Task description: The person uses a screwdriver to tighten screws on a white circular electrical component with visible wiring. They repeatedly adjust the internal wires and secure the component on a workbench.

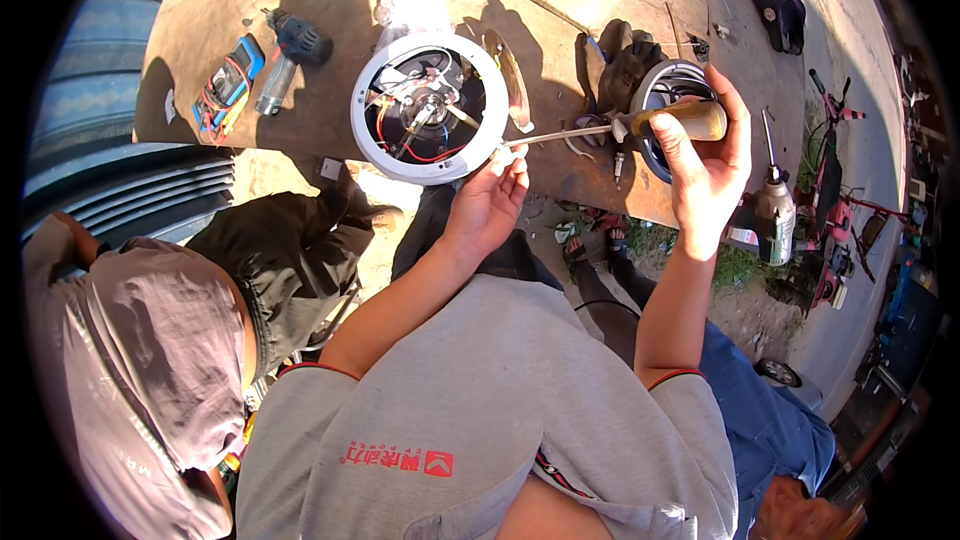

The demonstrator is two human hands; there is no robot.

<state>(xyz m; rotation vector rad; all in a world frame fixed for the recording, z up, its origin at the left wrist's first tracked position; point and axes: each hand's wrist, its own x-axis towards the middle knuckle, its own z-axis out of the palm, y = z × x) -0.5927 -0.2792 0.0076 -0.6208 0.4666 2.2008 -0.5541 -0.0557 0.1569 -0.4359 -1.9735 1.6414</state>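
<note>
My right hand point(705, 165) grips the translucent yellow handle of a screwdriver point(690, 122), holding it nearly level. Its long shaft points left, and the tip meets the lower right edge of a round white-rimmed housing point(365, 125). Inside that housing are a dark motor-like centre, metal parts and red, yellow and white wires. Just below the screwdriver tip, the curled fingers of my left hand point(487, 205) press together at the rim. Whatever they pinch is too small or too hidden to make out. A thin curved metal plate point(508, 75) stands behind the housing's right side.
On the worn wooden table point(330, 10) lie a blue multimeter point(230, 88) with leads, a cordless drill point(298, 38) and a clear plastic bag point(415, 0). Beyond my right hand are a grey ring housing point(690, 70) and a dark glove point(630, 65). People are close on both sides.
</note>
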